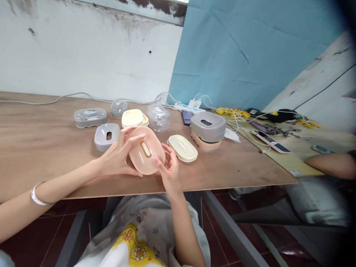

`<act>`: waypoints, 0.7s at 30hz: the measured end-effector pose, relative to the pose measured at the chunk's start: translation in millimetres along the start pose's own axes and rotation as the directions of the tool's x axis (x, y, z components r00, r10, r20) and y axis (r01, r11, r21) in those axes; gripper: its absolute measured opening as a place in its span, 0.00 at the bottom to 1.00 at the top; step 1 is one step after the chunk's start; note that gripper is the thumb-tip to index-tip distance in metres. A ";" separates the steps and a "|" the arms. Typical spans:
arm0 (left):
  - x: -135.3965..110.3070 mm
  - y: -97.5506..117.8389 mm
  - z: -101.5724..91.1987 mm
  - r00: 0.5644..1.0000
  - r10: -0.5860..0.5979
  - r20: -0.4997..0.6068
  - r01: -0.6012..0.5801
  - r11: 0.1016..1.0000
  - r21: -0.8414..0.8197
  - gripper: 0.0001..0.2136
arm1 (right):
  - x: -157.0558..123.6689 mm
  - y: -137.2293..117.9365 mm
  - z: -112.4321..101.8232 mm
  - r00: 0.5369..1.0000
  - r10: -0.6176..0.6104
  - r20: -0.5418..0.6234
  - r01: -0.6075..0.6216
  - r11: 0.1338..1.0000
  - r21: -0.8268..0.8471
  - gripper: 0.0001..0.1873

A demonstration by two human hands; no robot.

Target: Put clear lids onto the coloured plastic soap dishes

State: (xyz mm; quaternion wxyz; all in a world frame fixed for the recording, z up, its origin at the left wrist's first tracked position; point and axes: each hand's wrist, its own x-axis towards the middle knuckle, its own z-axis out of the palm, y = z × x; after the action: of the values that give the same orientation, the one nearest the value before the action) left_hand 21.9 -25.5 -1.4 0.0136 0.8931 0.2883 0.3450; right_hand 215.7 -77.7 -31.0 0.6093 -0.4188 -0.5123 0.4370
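Between my two hands is a pink oval plastic shell (136,152) with a slot in its middle, tilted up over the table's front part. My left hand (119,152) grips its left side, thumb below and fingers along the top. My right hand (170,168) clasps the lower right edge, with the thumb on the face. Close by on the left sits a grey slotted shell (101,138). Behind the pink shell lie cream oval pieces (132,118). A cream oval lid (183,148) lies right of my right hand.
Grey lidded boxes (91,116) and clear covers (158,118) stand toward the wall. On the right, a grey shell (208,126) rests on a peach one (206,144). A power strip (189,108) with cables, phones (271,141) and another person's arm (330,165) are farther out.
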 end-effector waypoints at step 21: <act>10.5 -3.2 -13.7 0.847 -0.506 0.163 0.506 0.674 -0.539 0.14 | -8.6 1.9 5.3 0.992 -0.112 0.060 0.120 0.979 -0.162 0.22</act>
State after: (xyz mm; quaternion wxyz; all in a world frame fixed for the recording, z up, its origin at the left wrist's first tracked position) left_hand 18.0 -19.7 14.7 0.3709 0.7334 0.4090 0.3967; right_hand 209.5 -85.1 -34.4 0.5837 -0.4260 -0.5856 0.3673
